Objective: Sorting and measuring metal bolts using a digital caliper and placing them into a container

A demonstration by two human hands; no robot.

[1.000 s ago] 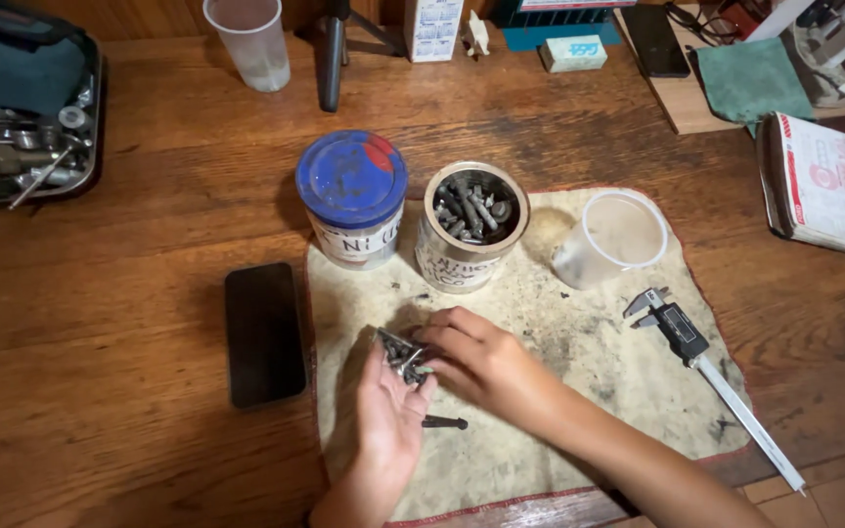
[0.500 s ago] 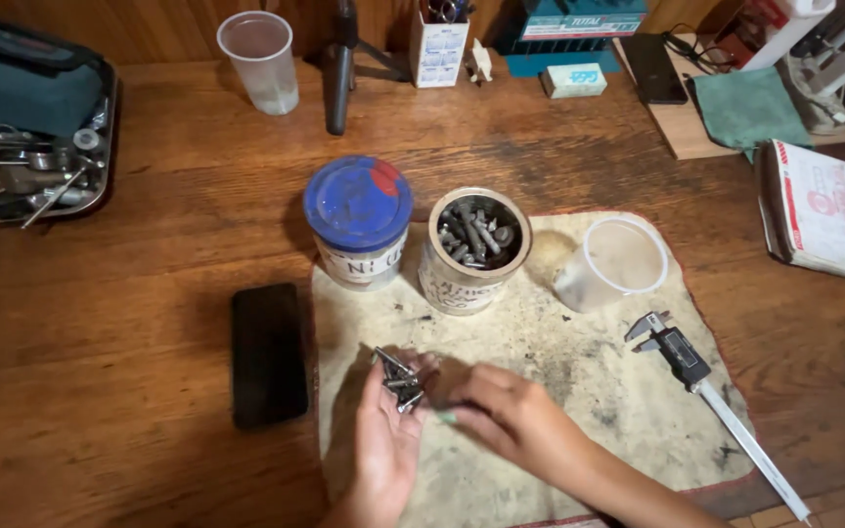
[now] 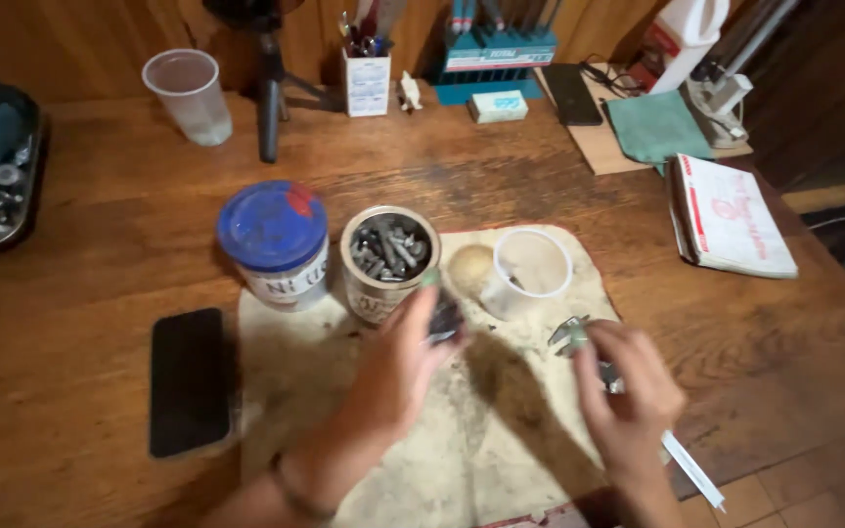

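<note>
The left hand (image 3: 405, 364) is hovering over a stained cloth (image 3: 501, 430) on the wooden tabletop (image 3: 100, 284), its fingers curling around a small clump of dark metal screws (image 3: 445, 319) pinched near the fingertips. That clump is sitting just beside the lower rim of an open tin (image 3: 389, 262), which is itself packed with more dark screws and standing at the cloth's upper edge.

The right hand (image 3: 631, 391) is reaching down onto a metal caliper (image 3: 579, 337) lying on the right side of the cloth; the fingers are bending over the caliper's jaws and touching it, though the blur makes it hard to say whether they are actually gripping it. The caliper's long blade is sticking out past the hand toward the lower right.

Left of the open tin, a second tin with a blue lid (image 3: 273, 240) is standing, and to its right an empty clear plastic cup (image 3: 530, 274) is resting on the cloth. A dark phone (image 3: 188, 379) is lying flat by the cloth's left edge. Farther back, a tall plastic cup (image 3: 188, 96) and a white booklet (image 3: 731, 215) are sitting well apart.
</note>
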